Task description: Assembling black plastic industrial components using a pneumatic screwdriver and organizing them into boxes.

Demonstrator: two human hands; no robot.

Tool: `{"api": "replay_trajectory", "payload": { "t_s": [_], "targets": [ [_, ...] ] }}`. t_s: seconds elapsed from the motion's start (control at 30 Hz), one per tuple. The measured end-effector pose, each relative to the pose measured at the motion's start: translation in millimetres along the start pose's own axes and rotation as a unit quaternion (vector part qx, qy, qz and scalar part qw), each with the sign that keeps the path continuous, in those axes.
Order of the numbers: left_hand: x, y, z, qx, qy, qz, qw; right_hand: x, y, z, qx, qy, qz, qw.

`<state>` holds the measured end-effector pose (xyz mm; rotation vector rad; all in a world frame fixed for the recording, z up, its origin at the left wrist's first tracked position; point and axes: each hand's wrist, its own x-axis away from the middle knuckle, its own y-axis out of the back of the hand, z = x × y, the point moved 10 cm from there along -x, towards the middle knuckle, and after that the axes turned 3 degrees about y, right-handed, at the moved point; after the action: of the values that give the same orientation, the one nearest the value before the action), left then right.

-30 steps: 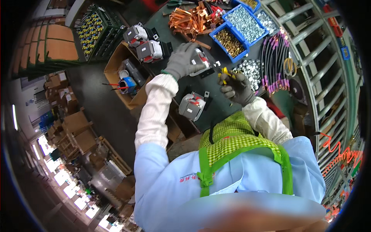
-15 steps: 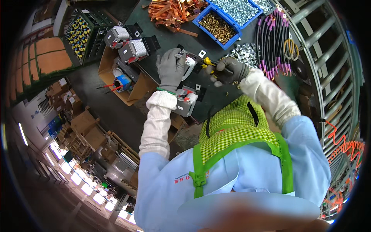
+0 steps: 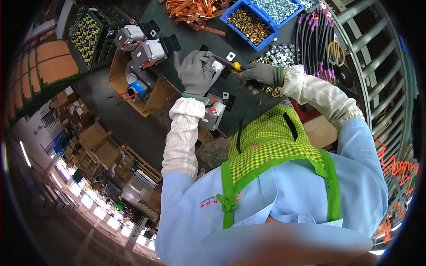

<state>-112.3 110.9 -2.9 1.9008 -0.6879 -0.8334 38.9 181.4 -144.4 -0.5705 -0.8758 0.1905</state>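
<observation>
My left hand (image 3: 195,73), in a grey glove, closes over the top of a boxy grey-white electrical part (image 3: 217,71) with a black bracket on the table. Its fingertips also meet the far end of a hand tool. My gloved right hand (image 3: 262,75) is closed around the handle of that yellow-and-black hand tool (image 3: 237,66). The tool's dark shaft reaches left across the part; my fingers hide its exact kind. Just nearer to me lies a second boxy part (image 3: 214,113) with red pieces and a black bracket.
Two more boxy parts (image 3: 148,53) sit at the table's left edge, above a cardboard box (image 3: 155,103). Copper strips (image 3: 195,9), a blue bin of brass bolts (image 3: 250,24), loose nuts (image 3: 279,56) and black cables with purple ends (image 3: 314,42) lie at the back. Metal rails (image 3: 377,53) stand right.
My right hand has closed in on the tool, its fingers now wrapped farther round the handle, and the right elbow has moved outward. My left hand stays on the boxy part.
</observation>
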Motion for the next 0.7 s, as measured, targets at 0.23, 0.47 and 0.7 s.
{"api": "replay_trajectory", "payload": {
  "t_s": [0.23,0.47,0.7],
  "targets": [
    [2.0,2.4,3.8,0.010,-0.002,-0.041,0.999,33.5,-21.3,-10.1,-0.191,-0.013,0.147,0.970],
    [6.6,-6.5,12.8,-0.024,0.027,-0.025,0.999,65.6,16.5,28.6,0.269,0.114,0.035,0.956],
    [5.0,-6.0,17.8,0.026,0.043,-0.023,0.998,48.0,19.0,36.6,0.247,-0.125,-0.049,0.960]
  ]
}}
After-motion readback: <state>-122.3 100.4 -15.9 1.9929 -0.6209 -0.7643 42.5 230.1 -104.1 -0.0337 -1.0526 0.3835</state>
